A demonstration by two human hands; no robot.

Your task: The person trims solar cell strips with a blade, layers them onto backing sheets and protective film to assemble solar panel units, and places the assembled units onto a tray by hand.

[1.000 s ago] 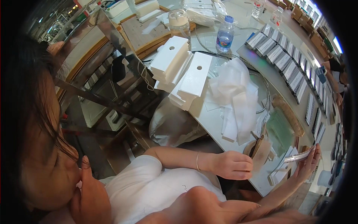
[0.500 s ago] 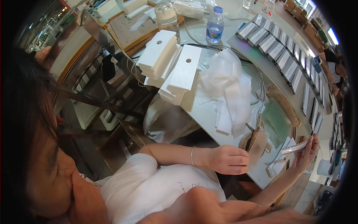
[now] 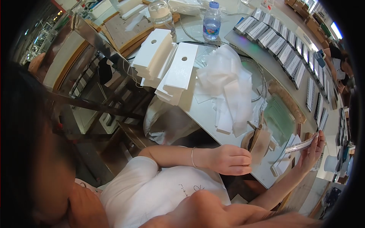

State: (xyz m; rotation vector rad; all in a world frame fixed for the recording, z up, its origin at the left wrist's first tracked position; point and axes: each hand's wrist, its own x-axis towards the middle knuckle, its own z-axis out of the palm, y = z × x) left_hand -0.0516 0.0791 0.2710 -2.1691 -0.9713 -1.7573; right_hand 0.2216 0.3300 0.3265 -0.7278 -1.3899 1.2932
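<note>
On tabletop [image 3: 201, 117] | capped bottle [image 3: 211, 27], lidded jar [image 3: 160, 16], contents unclear | left hand [image 3: 231, 160] closed | right hand [image 3: 312, 150] gripping strip [image 3: 298, 146]

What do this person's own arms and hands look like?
The left hand and right hand wear no gloves. A short white sleeve covers the left upper arm, and a thin, pale bracelet circles that wrist. No bracelet shows on the right; its sleeve is out of sight.

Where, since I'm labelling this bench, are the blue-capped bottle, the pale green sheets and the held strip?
Blue-capped bottle [image 3: 211, 28]: head view, on its label.
Pale green sheets [image 3: 280, 118]: head view, on the upper surface.
Held strip [image 3: 298, 147]: head view, midway along it.
</note>
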